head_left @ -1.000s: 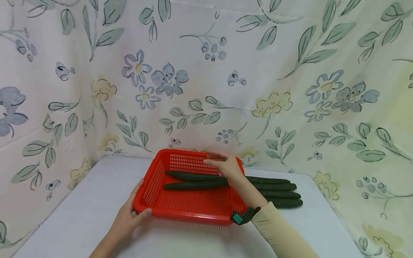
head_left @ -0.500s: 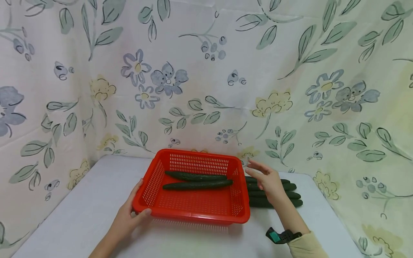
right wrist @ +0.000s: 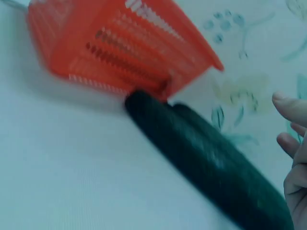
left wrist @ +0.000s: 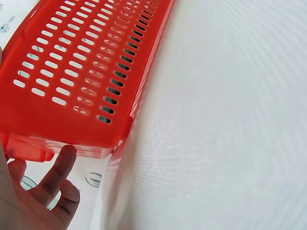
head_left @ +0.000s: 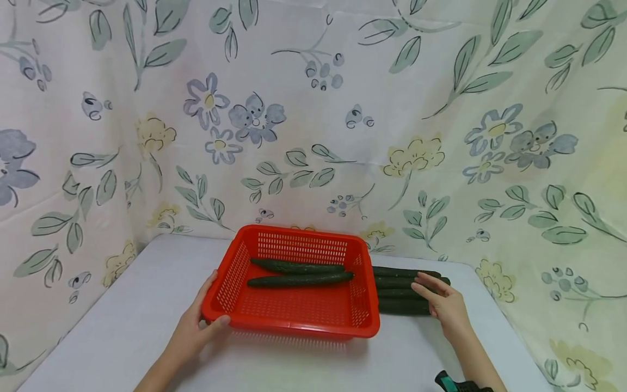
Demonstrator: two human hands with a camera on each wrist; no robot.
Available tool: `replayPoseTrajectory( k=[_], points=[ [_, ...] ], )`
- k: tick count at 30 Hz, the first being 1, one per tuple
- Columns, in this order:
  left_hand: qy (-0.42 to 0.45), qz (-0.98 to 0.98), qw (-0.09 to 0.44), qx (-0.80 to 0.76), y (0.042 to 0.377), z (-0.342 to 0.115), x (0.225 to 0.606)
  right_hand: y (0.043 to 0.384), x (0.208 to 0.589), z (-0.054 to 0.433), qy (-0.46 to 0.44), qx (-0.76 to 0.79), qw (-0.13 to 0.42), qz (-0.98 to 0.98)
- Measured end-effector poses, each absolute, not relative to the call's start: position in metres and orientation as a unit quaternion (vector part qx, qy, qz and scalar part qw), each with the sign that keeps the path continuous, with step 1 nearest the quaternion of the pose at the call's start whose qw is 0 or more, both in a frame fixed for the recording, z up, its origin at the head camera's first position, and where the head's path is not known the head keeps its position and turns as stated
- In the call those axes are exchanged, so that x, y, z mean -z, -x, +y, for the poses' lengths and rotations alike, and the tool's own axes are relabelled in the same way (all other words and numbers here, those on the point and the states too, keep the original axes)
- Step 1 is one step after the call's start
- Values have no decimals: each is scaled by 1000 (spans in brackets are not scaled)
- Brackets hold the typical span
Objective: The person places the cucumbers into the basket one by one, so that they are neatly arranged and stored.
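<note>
A red plastic basket (head_left: 294,329) with slotted walls stands on the table, and two dark green cucumbers (head_left: 300,281) lie inside it. At its left front corner my left hand (head_left: 190,329) grips the rim, thumb over the front edge and fingers along the left side. In the left wrist view, the fingertips (left wrist: 68,152) reach the basket's end from outside. Right of the basket, several more cucumbers (head_left: 398,283) lie side by side. Over their right ends hovers my right hand (head_left: 449,310), fingers loosely bent and nothing in it. The right wrist view shows cucumbers (right wrist: 206,163) beside that hand, blurred.
A white cloth covers the table (head_left: 132,305). Behind and at the sides hangs a floral curtain (head_left: 303,120), close to the table's back edge. A dark band with a green face (head_left: 455,384) circles the right wrist.
My right hand has moved from above the basket, out to the right, to the row of cucumbers beside it. The left hand and the basket have stayed in place.
</note>
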State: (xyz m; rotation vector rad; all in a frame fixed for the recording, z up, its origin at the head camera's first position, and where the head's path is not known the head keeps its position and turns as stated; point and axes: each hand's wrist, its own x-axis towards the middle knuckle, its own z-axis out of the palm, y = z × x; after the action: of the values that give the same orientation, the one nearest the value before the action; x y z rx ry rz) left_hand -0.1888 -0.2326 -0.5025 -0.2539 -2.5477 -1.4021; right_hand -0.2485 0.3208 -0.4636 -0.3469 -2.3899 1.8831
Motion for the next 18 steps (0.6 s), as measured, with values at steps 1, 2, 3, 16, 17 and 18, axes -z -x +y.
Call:
replayPoseTrajectory(
  k=[1, 2, 3, 16, 17, 18],
  points=[
    [86, -868, 110, 477, 189, -232, 503, 247, 468, 325, 117, -607, 42, -785],
    [85, -868, 109, 477, 189, -232, 502, 245, 471, 329, 119, -599, 43, -791],
    [84, -868, 108, 477, 189, -232, 502, 243, 475, 333, 121, -592, 45, -795],
    [78, -876, 104, 465, 189, -230, 501, 240, 511, 357, 127, -566, 54, -812],
    [77, -876, 104, 465, 189, -231, 501, 240, 512, 357, 122, -561, 54, -817],
    [77, -876, 104, 465, 189, -231, 500, 241, 512, 356, 118, -558, 53, -820]
  ],
)
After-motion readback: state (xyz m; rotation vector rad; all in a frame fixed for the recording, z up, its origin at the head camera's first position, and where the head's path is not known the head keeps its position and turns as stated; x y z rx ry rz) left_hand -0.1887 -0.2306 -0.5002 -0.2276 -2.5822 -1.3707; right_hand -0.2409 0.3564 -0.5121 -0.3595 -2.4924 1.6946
